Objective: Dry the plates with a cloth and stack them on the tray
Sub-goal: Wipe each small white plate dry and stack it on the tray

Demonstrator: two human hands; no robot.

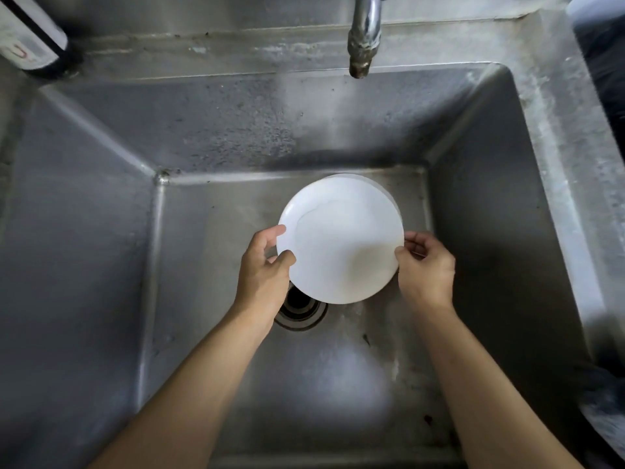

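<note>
A white plate (341, 242) is held over the floor of a deep steel sink (101, 231). My left hand (265, 265) grips its left rim, thumb on top and fingers curled beneath. My right hand (426, 265) pinches the right rim. The rim of another white plate (382, 185) peeks out just behind and under the held one. No cloth and no tray are in view.
A chrome tap (363, 38) hangs over the back of the sink. The drain (301, 308) lies below my left wrist, partly hidden by the plate. A dark bottle with a white label (30, 35) stands on the ledge at the back left. Dark objects line the right edge.
</note>
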